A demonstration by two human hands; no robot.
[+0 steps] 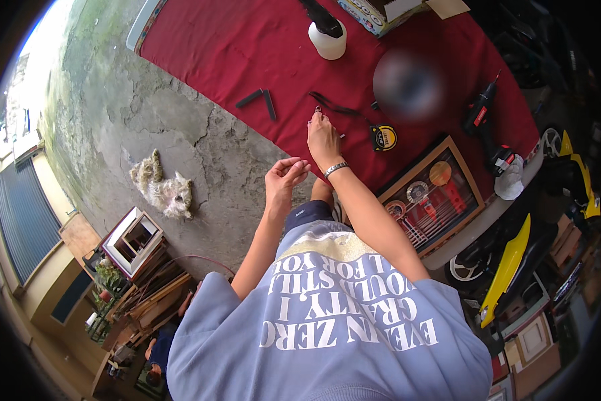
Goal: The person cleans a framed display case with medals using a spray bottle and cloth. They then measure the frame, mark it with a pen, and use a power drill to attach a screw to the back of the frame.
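My right hand [324, 142], a bracelet on its wrist, reaches over the red cloth. Its fingers pinch a small shiny metal piece [318, 109], too small to name. Just beyond lies a dark strap [334, 103]. My left hand [287, 177] is near the table edge, lower and to the left, its fingertips pressed together; whatever they hold, if anything, cannot be made out. A yellow and black tape measure [384, 138] lies to the right of my right hand. Two black strips [259, 101] rest to the left. Nearer me is a wooden frame [466, 155] with medals inside.
A cordless drill [482, 115] lies at the table's right side. At the far side stand a white container with a black top [327, 41] and a cardboard box [370, 15]. A light-furred dog [163, 186] lies on the cracked concrete floor. Wood pieces [143, 287] are stacked at left.
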